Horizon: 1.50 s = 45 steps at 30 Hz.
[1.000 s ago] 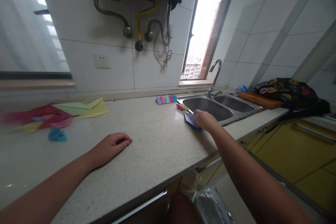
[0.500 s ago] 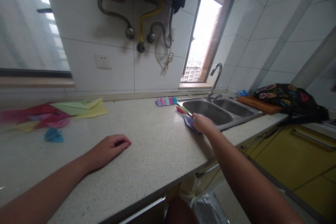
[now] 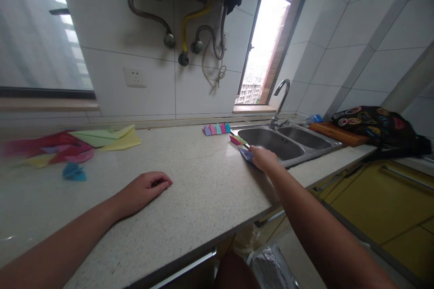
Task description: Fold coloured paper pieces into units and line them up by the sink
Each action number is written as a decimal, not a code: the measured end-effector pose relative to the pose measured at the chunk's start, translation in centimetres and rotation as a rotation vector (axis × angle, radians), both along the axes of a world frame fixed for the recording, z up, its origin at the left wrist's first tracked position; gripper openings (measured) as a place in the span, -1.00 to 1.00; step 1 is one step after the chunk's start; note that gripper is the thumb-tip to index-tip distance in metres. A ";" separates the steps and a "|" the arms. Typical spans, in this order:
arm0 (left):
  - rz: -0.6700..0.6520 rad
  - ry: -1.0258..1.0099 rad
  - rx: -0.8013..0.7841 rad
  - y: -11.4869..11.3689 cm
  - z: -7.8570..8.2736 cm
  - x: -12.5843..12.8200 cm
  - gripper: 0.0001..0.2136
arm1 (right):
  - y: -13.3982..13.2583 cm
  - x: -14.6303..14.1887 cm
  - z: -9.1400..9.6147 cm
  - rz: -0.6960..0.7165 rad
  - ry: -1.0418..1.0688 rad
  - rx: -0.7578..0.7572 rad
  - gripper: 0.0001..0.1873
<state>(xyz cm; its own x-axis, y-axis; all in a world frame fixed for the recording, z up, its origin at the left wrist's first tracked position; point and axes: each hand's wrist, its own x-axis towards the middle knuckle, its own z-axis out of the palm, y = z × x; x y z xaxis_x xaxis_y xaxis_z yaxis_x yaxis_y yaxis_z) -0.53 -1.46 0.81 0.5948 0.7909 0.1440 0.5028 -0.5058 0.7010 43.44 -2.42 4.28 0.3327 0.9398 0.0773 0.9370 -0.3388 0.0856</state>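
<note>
Blue folded paper (image 3: 246, 155) is resting on a pale counter (image 3: 203, 194) beside the sink (image 3: 312, 151), its edge being pinched by the right hand (image 3: 264, 159).
Pink folded paper (image 3: 234, 140) is lying just beyond; leftward, the left hand (image 3: 147, 189) is resting loosely curled, a gap showing between thumb and fingers.

Counts, reckoned from the grip. Hands, two: the right hand (image 3: 264, 159), which forms it, and the left hand (image 3: 147, 188), well to its left. Papers: one blue-violet folded paper (image 3: 246, 154) within the grip; a row of small folded papers (image 3: 217, 129) beyond it, probably five, though blurred; one blue piece (image 3: 73, 172) far left. Sink basins (image 3: 276, 141), two, and faucet (image 3: 282, 103), one: beyond the grip and rightward. Bag (image 3: 376, 122), one, and brown board (image 3: 339, 133), one: farther right. Above and to the left: valves (image 3: 169, 40), three; wall socket (image 3: 134, 77), one
</note>
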 end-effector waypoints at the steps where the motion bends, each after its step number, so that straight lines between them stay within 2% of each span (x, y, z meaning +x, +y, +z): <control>1: 0.000 0.003 0.006 0.0 0.0 0.0 -0.73 | 0.0 0.0 0.0 0.002 -0.001 -0.001 -0.53; 16: -0.027 -0.012 0.012 0.1 -0.3 -0.2 -0.76 | -0.2 0.0 0.4 -0.029 -0.004 -0.009 -0.52; 18: -0.028 -0.016 0.011 0.2 -0.3 -0.2 -0.76 | -0.4 -0.3 0.6 -0.014 -0.023 0.021 -0.54; 20: -0.025 -0.021 0.015 0.3 -0.3 -0.2 -0.76 | -0.4 -1.2 0.9 0.029 -0.086 0.121 -0.60; 23: -0.023 -0.021 0.034 0.2 -0.2 -0.1 -0.77 | 0.1 -4.0 1.5 0.146 -0.143 0.312 -0.63; 25: -0.025 -0.021 0.051 0.2 -0.1 -0.1 -0.77 | 0.8 -7.0 2.0 0.271 -0.091 0.384 -0.62; 28: -0.028 -0.031 0.088 0.0 0.1 0.0 -0.80 | 2.1 -12.8 2.8 0.494 0.034 0.470 -0.68; 31: -0.066 -0.009 0.175 0.0 0.2 -0.2 -0.82 | 3.5 -19.2 3.1 0.719 0.198 0.465 -0.73; 34: -0.095 0.041 0.314 0.3 0.1 -0.7 -0.83 | 5.1 -24.4 1.8 0.906 0.305 0.382 -0.71; 37: -0.104 0.060 0.401 0.9 0.0 -1.5 -0.82 | 6.6 -27.1 -1.1 0.992 0.329 0.311 -0.68; 41: -0.099 0.128 0.512 1.6 0.4 -2.5 -0.83 | 7.9 -27.3 -4.5 1.059 0.323 0.198 -0.67; 45: 0.034 0.245 0.593 2.4 1.6 -4.1 -0.81 | 8.6 -25.7 -5.2 1.095 0.375 0.166 -0.62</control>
<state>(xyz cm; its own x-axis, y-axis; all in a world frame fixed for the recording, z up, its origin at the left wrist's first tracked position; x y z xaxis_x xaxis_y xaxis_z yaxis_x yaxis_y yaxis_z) -4.63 0.99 2.39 0.6418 0.6380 0.4256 0.6357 -0.7529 0.1701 17.77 6.16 -0.96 -0.6209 0.7264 0.2947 0.6925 0.6845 -0.2280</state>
